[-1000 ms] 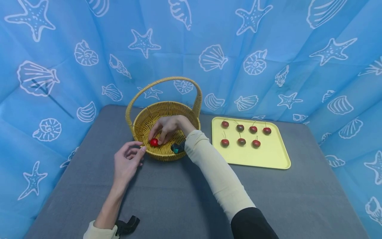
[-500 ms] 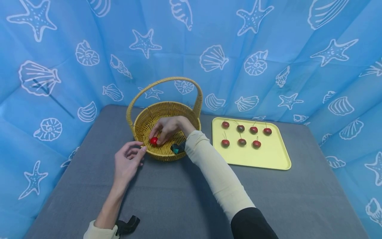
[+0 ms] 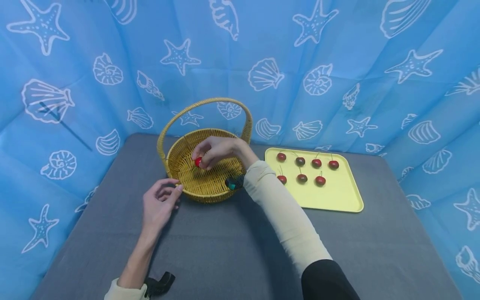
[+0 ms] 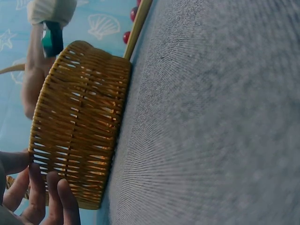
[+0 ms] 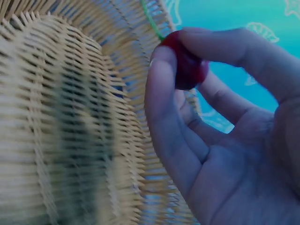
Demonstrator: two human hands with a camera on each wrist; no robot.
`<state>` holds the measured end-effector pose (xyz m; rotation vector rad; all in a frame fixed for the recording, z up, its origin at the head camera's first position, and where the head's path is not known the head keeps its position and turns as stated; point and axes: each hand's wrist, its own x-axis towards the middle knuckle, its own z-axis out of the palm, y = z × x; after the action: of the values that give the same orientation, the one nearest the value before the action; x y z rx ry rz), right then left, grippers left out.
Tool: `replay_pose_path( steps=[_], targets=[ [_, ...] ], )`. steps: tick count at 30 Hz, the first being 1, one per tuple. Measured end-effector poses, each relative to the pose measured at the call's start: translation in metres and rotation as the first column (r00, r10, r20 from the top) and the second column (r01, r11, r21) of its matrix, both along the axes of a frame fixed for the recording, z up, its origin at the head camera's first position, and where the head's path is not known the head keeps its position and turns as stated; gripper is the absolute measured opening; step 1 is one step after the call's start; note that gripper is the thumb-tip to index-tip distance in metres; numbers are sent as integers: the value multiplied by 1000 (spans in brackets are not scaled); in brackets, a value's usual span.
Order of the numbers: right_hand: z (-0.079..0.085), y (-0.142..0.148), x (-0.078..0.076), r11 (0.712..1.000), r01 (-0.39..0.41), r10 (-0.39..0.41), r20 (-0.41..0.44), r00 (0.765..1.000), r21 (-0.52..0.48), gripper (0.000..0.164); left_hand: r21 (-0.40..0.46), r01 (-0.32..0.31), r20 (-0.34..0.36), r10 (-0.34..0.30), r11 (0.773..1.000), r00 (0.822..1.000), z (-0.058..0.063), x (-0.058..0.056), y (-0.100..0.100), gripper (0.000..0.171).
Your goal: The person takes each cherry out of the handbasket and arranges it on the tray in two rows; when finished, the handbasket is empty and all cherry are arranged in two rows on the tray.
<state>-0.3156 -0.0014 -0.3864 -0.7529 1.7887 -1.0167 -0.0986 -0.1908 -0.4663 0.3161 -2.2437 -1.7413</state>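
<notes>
A woven wicker basket (image 3: 208, 196) with a tall arched handle (image 3: 204, 101) stands on the grey cloth. My left hand (image 3: 158, 206) holds its near left rim, thumb at the edge and fingers against the outer wall in the left wrist view. Over the inside of the basket, my right hand (image 3: 219, 151) pinches a red cherry (image 3: 198, 161) between thumb and fingertips. Up close in the right wrist view, the cherry (image 5: 190, 68) is dark red and glossy, its green stem (image 5: 150, 19) pointing up and away from the palm.
To the right of the basket lies a yellow tray (image 3: 339, 198) bearing several stemmed cherries (image 3: 320, 181) in two rows. The right sleeve (image 3: 283, 212) overlaps the tray's left side. Behind the table hangs a blue curtain (image 3: 225, 75) with white shells and starfish.
My right hand has lifted the cherry from low at the basket's near left, moving it up and slightly right over the middle. The left hand stays at the rim.
</notes>
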Motion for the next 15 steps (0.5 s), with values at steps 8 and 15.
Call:
replay_pose_path(
  steps=[8, 15],
  targets=[
    [32, 48, 0, 999, 17, -24, -190, 981, -40, 32, 1, 21, 11, -21, 1000, 1000, 1, 2, -1, 29],
    [61, 110, 6, 990, 14, -50, -250, 967, -142, 31, -9, 38, 19, -38, 999, 999, 4, 3, -2, 31]
  ],
)
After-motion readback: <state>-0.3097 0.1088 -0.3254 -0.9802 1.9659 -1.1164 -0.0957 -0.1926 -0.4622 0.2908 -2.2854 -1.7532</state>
